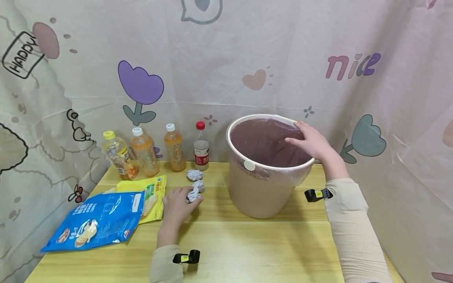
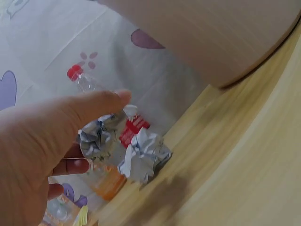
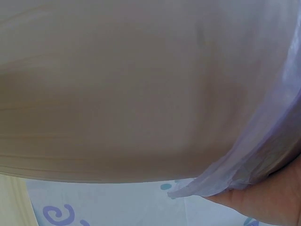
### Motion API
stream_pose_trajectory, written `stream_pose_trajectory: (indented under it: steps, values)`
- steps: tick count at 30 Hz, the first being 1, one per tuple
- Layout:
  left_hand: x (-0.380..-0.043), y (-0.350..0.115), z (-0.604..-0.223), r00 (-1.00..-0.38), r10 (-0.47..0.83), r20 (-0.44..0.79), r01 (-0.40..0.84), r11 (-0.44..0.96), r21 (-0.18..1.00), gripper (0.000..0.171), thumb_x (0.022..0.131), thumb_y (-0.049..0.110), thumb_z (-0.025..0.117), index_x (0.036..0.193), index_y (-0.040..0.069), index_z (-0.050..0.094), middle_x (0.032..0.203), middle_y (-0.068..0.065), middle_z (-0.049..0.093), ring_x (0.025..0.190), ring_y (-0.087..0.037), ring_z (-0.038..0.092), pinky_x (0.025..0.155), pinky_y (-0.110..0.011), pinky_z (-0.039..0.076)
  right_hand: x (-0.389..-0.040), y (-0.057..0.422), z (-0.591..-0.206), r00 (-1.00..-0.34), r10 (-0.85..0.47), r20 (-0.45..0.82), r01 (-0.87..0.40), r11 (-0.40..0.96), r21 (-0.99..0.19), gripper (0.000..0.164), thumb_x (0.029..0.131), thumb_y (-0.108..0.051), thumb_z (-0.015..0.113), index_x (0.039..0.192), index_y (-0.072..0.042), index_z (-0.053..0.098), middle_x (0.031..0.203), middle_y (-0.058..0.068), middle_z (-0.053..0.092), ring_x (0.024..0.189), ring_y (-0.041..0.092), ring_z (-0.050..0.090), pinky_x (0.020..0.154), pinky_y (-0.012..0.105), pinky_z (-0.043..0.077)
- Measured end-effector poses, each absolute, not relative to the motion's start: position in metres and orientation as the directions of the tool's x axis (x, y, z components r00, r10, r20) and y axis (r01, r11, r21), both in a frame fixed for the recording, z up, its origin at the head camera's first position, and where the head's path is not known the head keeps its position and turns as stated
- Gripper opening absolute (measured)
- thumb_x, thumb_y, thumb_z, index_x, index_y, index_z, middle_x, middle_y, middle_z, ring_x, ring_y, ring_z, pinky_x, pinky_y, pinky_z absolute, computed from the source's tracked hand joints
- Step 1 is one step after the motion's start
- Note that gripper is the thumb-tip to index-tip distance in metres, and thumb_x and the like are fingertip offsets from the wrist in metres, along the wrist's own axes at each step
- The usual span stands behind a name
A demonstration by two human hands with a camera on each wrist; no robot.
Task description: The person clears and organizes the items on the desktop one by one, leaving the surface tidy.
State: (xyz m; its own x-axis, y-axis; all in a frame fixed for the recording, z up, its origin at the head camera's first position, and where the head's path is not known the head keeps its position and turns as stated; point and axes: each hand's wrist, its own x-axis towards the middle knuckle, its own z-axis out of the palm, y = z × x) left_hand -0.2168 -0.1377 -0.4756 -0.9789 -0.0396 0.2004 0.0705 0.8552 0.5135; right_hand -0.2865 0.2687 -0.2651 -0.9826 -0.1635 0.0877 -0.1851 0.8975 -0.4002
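Note:
In the head view my left hand [image 1: 177, 206] is at a small row of crumpled paper balls on the table, its thumb and fingers spread about the nearest paper ball [image 1: 193, 194]. A second paper ball [image 1: 199, 185] and a third paper ball [image 1: 194, 175] lie just behind. The left wrist view shows the thumb stretched out above a paper ball [image 2: 143, 155], with a gap to the fingertips. My right hand [image 1: 315, 143] holds the rim of a lined trash bin [image 1: 263, 192], thumb on the inner side. Its outer fingers are partly hidden.
Several plastic bottles stand along the back, among them a red-capped bottle [image 1: 201, 147] and an orange-tinted bottle [image 1: 174, 149]. A blue snack bag [image 1: 102, 220] overlaps a yellow snack bag [image 1: 155, 196] at the left. A printed cloth [image 1: 212, 70] hangs behind the table.

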Motion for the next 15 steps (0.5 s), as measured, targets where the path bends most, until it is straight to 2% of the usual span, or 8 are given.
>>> stream_pose_trajectory:
  steps: [10, 15]
  values:
    - [-0.212, -0.119, -0.461, -0.947, -0.031, 0.319, 0.152, 0.833, 0.532, 0.059, 0.083, 0.057, 0.069, 0.125, 0.016, 0.063, 0.124, -0.012, 0.065, 0.117, -0.036, 0.054, 0.097, -0.053, 0.033, -0.283, 0.270, -0.266, -0.985, -0.157, 0.077, -0.174, 0.902, -0.395, 0.084, 0.095, -0.052, 0.051, 0.155, -0.002, 0.018, 0.161, 0.026, 0.012, 0.148, 0.046, 0.011, 0.118, 0.064, 0.012]
    - [-0.210, -0.116, -0.451, -0.908, -0.033, 0.417, 0.207, 0.830, 0.518, 0.059, 0.081, 0.054, 0.071, 0.124, 0.016, 0.064, 0.121, -0.014, 0.066, 0.111, -0.035, 0.057, 0.094, -0.052, 0.035, -0.285, 0.267, -0.266, -0.983, -0.162, 0.084, -0.182, 0.904, -0.387, 0.085, 0.095, -0.052, 0.051, 0.154, -0.001, 0.018, 0.161, 0.026, 0.012, 0.148, 0.046, 0.011, 0.118, 0.064, 0.011]
